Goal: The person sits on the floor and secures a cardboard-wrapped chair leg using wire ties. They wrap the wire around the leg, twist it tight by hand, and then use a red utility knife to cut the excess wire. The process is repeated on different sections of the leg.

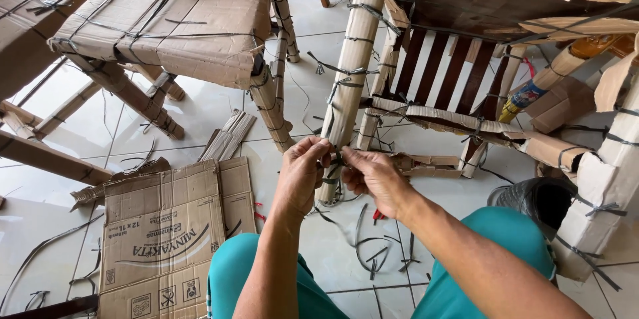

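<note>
Partly hidden by both hands, the dark strap (335,157) crosses the cardboard-wrapped leg (351,66). Left hand (301,171) and right hand (373,176) pinch it, fingertips closed.

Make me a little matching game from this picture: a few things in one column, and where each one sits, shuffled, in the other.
Things:
1. both hands
2. flattened cardboard box
3. cardboard-wrapped stool
4. dark slats

Places:
A. upper left, standing on the tiles
B. flat on the floor, lower left
C. centre, at a wrapped chair leg, pinching a strap
D. upper right, between wrapped rails

Pairs: 1-C, with the left hand and right hand meeting on the strap; 2-B; 3-A; 4-D.
</note>
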